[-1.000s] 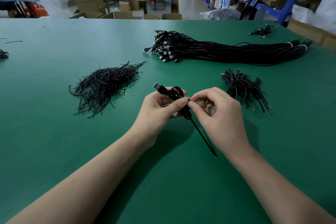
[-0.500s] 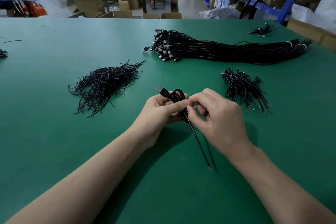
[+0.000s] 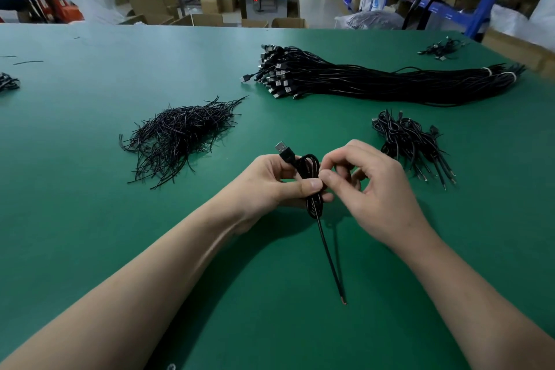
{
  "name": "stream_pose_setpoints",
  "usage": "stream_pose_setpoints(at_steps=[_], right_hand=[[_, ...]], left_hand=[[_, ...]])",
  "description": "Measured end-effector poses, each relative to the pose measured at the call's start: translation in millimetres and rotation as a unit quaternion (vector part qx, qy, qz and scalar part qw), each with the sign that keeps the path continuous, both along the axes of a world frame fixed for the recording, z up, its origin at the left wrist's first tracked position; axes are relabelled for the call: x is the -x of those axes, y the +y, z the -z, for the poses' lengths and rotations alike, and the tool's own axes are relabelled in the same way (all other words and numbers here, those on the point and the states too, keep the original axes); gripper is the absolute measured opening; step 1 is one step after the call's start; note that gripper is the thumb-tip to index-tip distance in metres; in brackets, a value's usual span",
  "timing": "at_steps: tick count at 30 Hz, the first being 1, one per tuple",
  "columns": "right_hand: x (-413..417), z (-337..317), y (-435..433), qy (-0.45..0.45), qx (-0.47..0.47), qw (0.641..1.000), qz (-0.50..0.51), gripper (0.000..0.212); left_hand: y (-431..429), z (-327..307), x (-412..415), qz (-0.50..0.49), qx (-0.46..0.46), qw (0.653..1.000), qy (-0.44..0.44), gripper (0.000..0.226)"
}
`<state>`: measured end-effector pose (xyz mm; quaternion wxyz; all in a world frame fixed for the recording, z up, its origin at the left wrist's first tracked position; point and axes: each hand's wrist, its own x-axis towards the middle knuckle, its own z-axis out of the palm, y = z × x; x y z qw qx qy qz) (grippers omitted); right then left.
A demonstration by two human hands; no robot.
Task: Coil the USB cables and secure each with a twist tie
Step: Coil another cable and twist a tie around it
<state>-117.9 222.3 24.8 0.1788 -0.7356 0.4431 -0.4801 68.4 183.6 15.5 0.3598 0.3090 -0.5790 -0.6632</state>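
Note:
My left hand (image 3: pixel 270 180) grips a coiled black USB cable (image 3: pixel 309 165) above the green table (image 3: pixel 90 219), thumb pressed across the coil's middle. The silver USB plug (image 3: pixel 281 148) sticks up to the left, and the cable's bare tail (image 3: pixel 330 258) hangs down toward me. My right hand (image 3: pixel 372 189) pinches at the coil's middle right beside my left thumb; a twist tie there is too small to make out. A heap of black twist ties (image 3: pixel 177 135) lies to the left.
A long bundle of uncoiled USB cables (image 3: pixel 375 81) stretches across the far right of the table. A pile of coiled, tied cables (image 3: pixel 411 141) lies just right of my hands. Small cable clumps sit at the far right (image 3: pixel 441 48) and left edge (image 3: pixel 7 81).
The cable's tail has swung down and nearer to me. My right hand's fingers have curled tighter around the coil's middle. My left hand has kept its grip.

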Motion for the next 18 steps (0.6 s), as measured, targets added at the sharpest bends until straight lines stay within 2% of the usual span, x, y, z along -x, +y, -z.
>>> stream_pose_setpoints(at_steps=[2, 7, 13, 18], right_hand=[[0.5, 0.3, -1.9, 0.015, -0.014, 1.0, 0.011, 0.015], [2.0, 3.8, -6.1, 0.014, -0.035, 0.998, 0.057, 0.01], [1.1, 8.1, -8.0, 0.061, -0.044, 0.993, 0.086, 0.006], [-2.6, 10.5, -5.8, 0.071, -0.019, 0.99, 0.122, 0.012]], left_hand=[[2.2, -0.9, 0.3, -0.001, 0.025, 1.0, -0.01, 0.024], [2.2, -4.8, 2.3, -0.056, 0.056, 0.997, -0.007, 0.035], [1.9, -1.9, 5.2, -0.083, 0.083, 0.993, -0.025, 0.023], [3.5, 0.4, 9.2, -0.112, 0.111, 0.987, -0.029, 0.021]])
